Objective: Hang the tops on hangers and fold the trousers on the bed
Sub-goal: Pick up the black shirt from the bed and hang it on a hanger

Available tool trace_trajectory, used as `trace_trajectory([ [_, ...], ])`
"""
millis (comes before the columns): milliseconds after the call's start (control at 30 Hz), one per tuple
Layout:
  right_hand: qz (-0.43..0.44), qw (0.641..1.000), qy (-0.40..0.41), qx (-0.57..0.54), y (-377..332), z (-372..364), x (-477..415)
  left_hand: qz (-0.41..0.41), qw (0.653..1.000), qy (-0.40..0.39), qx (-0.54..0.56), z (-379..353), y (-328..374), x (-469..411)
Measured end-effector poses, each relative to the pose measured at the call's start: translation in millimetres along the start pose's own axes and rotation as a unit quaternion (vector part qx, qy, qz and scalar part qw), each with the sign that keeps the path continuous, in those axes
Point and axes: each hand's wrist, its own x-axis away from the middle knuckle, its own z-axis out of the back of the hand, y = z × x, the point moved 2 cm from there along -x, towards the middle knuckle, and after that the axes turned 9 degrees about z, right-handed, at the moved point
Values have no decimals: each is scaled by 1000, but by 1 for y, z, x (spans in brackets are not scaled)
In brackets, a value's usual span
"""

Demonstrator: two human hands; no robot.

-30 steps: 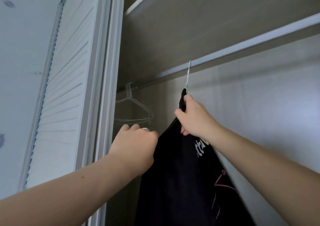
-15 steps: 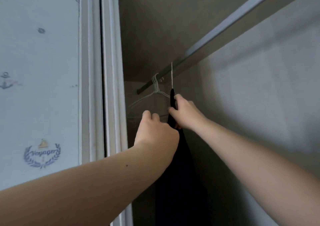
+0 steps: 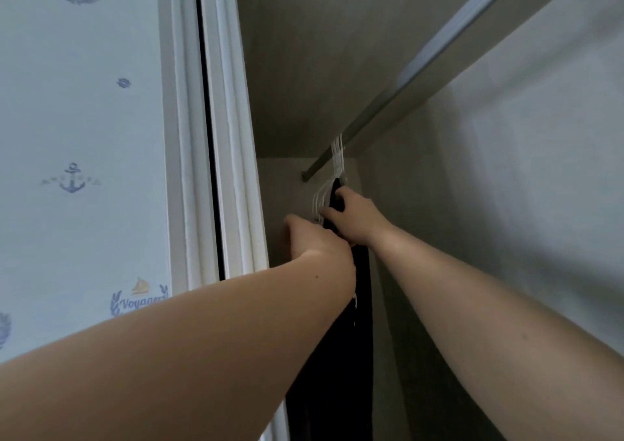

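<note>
Reaches up into a wardrobe with both bare arms. Grips the upper end of a black top [image 3: 363, 288] with the right hand [image 3: 358, 221], curling the fingers [image 3: 329, 211] tight round the cloth just below a bunch of white wire hangers [image 3: 338, 160]. Holds the left hand [image 3: 310, 238] just beside the top, on its left, with the back of the hand toward the camera. Cannot tell whether its hidden fingers clamp the cloth or lie apart.

Shows the top hanging straight down, edge-on, as a narrow dark strip between the two forearms, deep inside the wardrobe near its left wall. Shows the hangers hooked over a grey rail [image 3: 439, 40] close to its left end, pressed against one another. Cannot tell which hanger carries the top.

Has, further left, a white door frame [image 3: 229, 136] and beside it pale wallpaper [image 3: 84, 119] printed with a blue anchor [image 3: 72, 178].
</note>
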Motion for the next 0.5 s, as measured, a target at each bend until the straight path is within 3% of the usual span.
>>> trace_trajectory([
  [267,23,1000,19,1,-8,35,49,-30,998,33,-46,6,-10,30],
  [500,89,964,35,247,-48,70,106,-76,975,206,-16,-6,-44,100],
])
